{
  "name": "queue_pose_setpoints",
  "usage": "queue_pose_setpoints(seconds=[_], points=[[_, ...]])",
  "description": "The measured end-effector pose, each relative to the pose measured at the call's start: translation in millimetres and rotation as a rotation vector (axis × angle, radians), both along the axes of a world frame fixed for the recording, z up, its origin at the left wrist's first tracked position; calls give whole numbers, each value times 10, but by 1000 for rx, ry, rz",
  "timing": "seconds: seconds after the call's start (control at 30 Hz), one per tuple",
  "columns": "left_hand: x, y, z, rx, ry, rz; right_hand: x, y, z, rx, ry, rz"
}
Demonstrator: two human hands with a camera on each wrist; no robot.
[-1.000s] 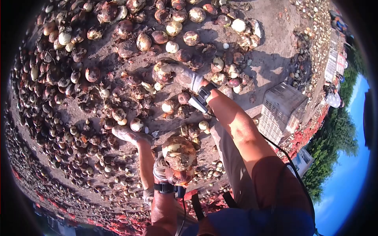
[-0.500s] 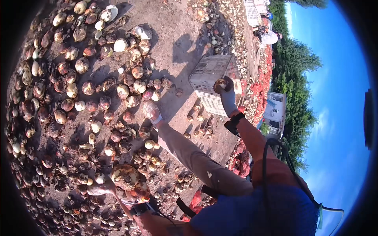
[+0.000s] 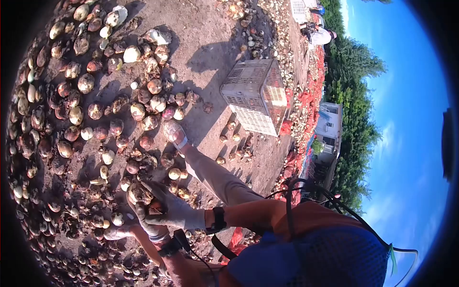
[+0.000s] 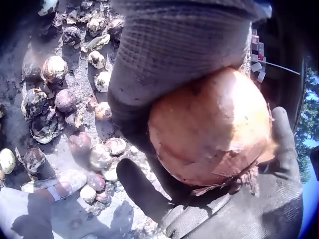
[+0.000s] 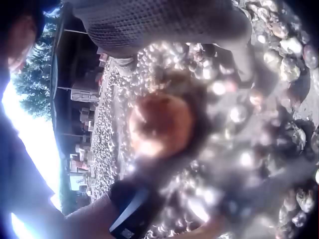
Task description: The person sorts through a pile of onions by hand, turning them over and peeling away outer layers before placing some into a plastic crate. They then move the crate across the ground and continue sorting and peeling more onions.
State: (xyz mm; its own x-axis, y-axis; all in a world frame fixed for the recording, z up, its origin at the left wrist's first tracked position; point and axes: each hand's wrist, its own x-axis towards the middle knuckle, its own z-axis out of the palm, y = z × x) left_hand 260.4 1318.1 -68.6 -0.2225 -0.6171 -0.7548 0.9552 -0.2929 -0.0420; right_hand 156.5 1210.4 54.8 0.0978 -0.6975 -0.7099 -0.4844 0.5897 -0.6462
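My gloved left hand (image 3: pixel 138 215) holds up onions low in the head view, one dirty and dark (image 3: pixel 139 193) and one more orange behind. In the left wrist view the orange-brown onion (image 4: pixel 209 129) fills the middle, its dry, ragged end facing the other palm. My gloved right hand (image 3: pixel 174 208) reaches across from the right, fingers and thumb spread around this onion. One dark finger (image 4: pixel 139 186) of it stands apart from the skin. The right wrist view shows an orange onion (image 5: pixel 160 125), blurred, above the left wristband. My right glove partly hides the held onions.
Loose onions (image 3: pixel 86 83) and dry peelings cover much of the ground. An upturned-looking, slatted plastic crate (image 3: pixel 244 91) stands beyond my shoe (image 3: pixel 173 131). Farther off are red netting (image 3: pixel 287 177), a person in white (image 3: pixel 320 36), a small building (image 3: pixel 330 122) and trees. Black cables (image 3: pixel 330 196) run along my arm.
My right hand picked up an onion, carried it toward the crate, and has come back without it to the onions in my left hand. The head view has swung toward the crate and sky.
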Motion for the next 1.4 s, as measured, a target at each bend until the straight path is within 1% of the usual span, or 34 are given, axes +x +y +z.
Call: queue_pose_setpoints(seconds=[0.03,0.07,0.1,0.13,0.17,0.2,0.23,0.3,0.37,0.4,0.43,0.47,0.5,0.57,0.6,0.63,0.67,0.7,0.73,0.77,0.83,0.87,0.9,0.97,1.0,1.1,1.13,1.17,1.23,1.27,1.3,1.33,1.37,1.4], points=[[-53,-105,92,10,-27,45,85,18,-88,82,-49,-191],[-144,-335,327,39,-344,-27,151,29,-138,163,-98,-381],[-89,-426,412,49,-228,-102,105,61,-234,185,16,-273],[-132,-472,451,84,-351,-152,17,97,-320,126,17,-128],[-145,-510,469,120,-480,-202,-57,123,-394,160,-17,-113],[-112,-507,364,199,-339,-172,-120,130,-450,195,-50,-97],[-147,-540,421,135,-401,-188,-211,175,-588,111,-149,-132],[-205,-548,464,-27,-528,-229,-413,235,-873,113,-479,-320],[-225,-514,492,-124,-558,-278,-699,91,-748,426,-601,-416],[-233,-518,502,-147,-570,-311,-689,-131,-450,433,-689,-484],[-250,-535,525,-171,-578,-349,-693,-306,-282,467,-691,-500],[-267,-587,611,-162,-510,-315,-699,-482,-115,501,-693,-517],[-265,-545,562,-172,-566,-371,-744,-499,-101,529,-652,-544],[-324,-507,513,-193,-545,-363,-776,-571,-21,559,-538,-648],[-293,-501,485,-254,-483,-436,-849,-538,-44,467,-471,-536],[-312,-611,585,-293,-518,-411,-922,-505,-67,375,-394,-430],[-352,-530,510,-342,-574,-466,-1156,-280,-272,182,-322,-142],[-395,-452,429,-391,-630,-521,-1220,-241,-343,207,-346,-141],[-422,-518,480,-415,-597,-508,-1286,-203,-416,232,-369,-141],[-459,-512,476,-379,-613,-506,-1355,-170,-495,257,-392,-141],[-614,-521,492,-339,-606,-511,-1497,-96,-505,202,-334,-71],[-584,-576,514,-358,-569,-485,-1551,-55,-504,206,-319,-75],[-526,-620,515,-332,-429,-598,-1599,-30,-501,212,-306,-82],[-579,-475,387,-364,-407,-539,-1669,-77,-397,182,-248,-86],[-575,-522,413,-408,-441,-614,-1691,-103,-302,159,-218,-84],[-643,-502,472,-415,-331,-681,-1753,-64,-106,112,-152,-76],[-650,-508,538,-432,-202,-686,-1885,1,-104,240,-273,-215],[-757,-418,439,-490,-240,-712,-2029,41,-47,204,-246,-353],[-768,-362,367,-470,-149,-608,-2389,-104,289,198,-255,-631],[-758,-330,255,-464,-43,-523,-2670,-124,367,121,-215,-791],[-698,-467,396,-363,-106,-578,-3025,-179,417,-30,-82,-774],[-715,-518,410,-382,-231,-621,-3272,-306,584,-85,-54,-897],[-725,-560,415,-401,-356,-665,-3777,-285,560,-249,61,-881],[-707,-599,429,-375,-350,-697,-4341,-288,536,-392,181,-749]])
